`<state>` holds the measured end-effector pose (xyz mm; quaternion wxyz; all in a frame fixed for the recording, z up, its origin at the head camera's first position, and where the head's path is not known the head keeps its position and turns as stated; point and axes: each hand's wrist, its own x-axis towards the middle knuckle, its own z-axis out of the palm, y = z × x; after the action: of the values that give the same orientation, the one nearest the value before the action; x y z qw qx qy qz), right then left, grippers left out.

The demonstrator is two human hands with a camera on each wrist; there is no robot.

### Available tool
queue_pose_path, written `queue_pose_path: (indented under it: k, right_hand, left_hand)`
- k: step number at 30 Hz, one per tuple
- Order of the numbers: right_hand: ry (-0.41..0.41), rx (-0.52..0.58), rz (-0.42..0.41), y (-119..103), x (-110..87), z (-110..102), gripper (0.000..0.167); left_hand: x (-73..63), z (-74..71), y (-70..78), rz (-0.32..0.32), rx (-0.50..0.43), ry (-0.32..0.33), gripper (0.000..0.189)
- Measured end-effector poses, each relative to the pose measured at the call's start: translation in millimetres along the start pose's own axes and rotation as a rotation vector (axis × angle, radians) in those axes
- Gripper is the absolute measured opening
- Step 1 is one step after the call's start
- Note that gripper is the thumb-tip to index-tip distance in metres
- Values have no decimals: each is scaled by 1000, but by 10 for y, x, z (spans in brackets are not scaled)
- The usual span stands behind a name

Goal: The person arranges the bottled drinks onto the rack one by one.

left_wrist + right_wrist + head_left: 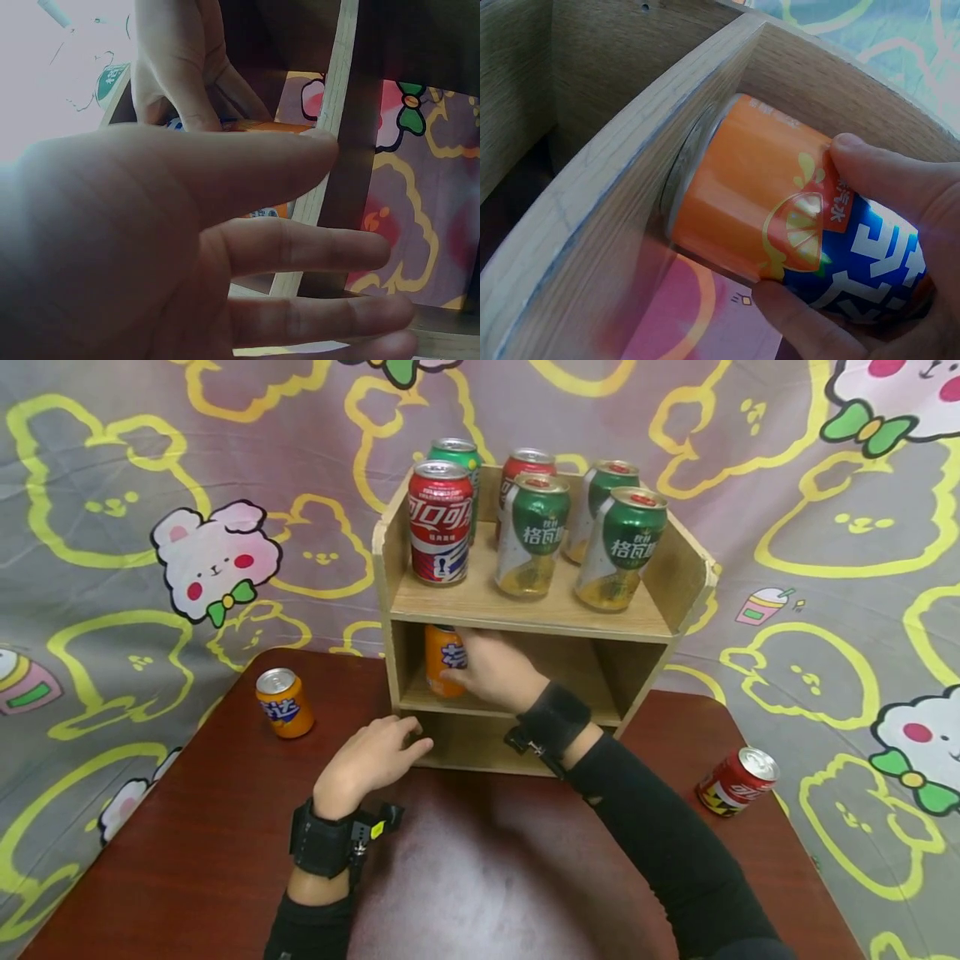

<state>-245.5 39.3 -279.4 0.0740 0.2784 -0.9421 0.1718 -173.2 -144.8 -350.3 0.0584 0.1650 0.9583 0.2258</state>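
My right hand (pixel 498 668) reaches into the middle compartment of a small wooden shelf (pixel 540 618) and grips an orange Fanta can (pixel 441 662). In the right wrist view the thumb and fingers wrap around the can (pixel 765 187), whose end is at the shelf board. It stands upright near the left side wall; part of it is hidden behind the hand. My left hand (pixel 375 753) is in front of the shelf's lower left edge, fingers extended, holding nothing. In the left wrist view its fingers (pixel 300 251) are spread apart, with the orange can partly visible behind them.
Several cans stand on the top board, including a red cola can (pixel 441 527) and green-white cans (pixel 532 535). Another orange can (pixel 285 706) stands on the table (pixel 187 827) at left. A tilted-looking red can (pixel 735 783) is at right. Patterned cloth (pixel 112 527) hangs behind.
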Motion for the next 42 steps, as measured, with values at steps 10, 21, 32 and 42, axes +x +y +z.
queue_pose_path:
  k: [10, 21, 32, 42]
  right_hand:
    - [112, -89, -2, -83, 16, 73, 74]
    - [-46, -40, -23, -37, 60, 7, 89]
    - [-77, 53, -102, 27, 79, -6, 102]
    - [-25, -19, -89, -26, 62, 6, 98]
  left_hand:
    - [11, -1, -4, 15, -2, -2, 38]
    - [6, -4, -5, 6, 5, 3, 37]
    - [6, -6, -15, -12, -3, -6, 40]
    - [18, 3, -26, -11, -7, -12, 41]
